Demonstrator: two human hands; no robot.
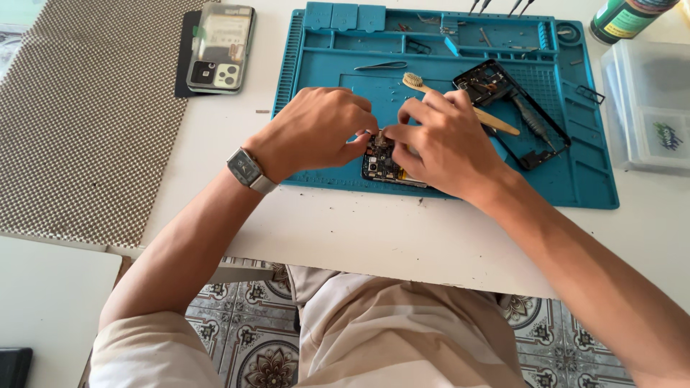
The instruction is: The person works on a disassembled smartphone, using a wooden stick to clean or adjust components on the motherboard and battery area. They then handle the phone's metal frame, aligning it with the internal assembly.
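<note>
An opened phone body point(381, 164) with its circuit board showing lies on a blue repair mat point(323, 72). My left hand point(316, 129) and my right hand point(442, 140) meet over its top end, fingertips pinched together on a small part there. What the fingers pinch is too small to make out. A grey watch point(248, 170) sits on my left wrist. My right hand covers most of the phone.
A black phone frame point(543, 133), a wooden-handled brush point(460, 104), tweezers point(381, 65) and a screwdriver point(530, 121) lie on the mat. A phone back cover point(221, 47) rests at left beside a dotted mat point(86, 115). A clear plastic box point(650, 108) and a can point(625, 18) stand at right.
</note>
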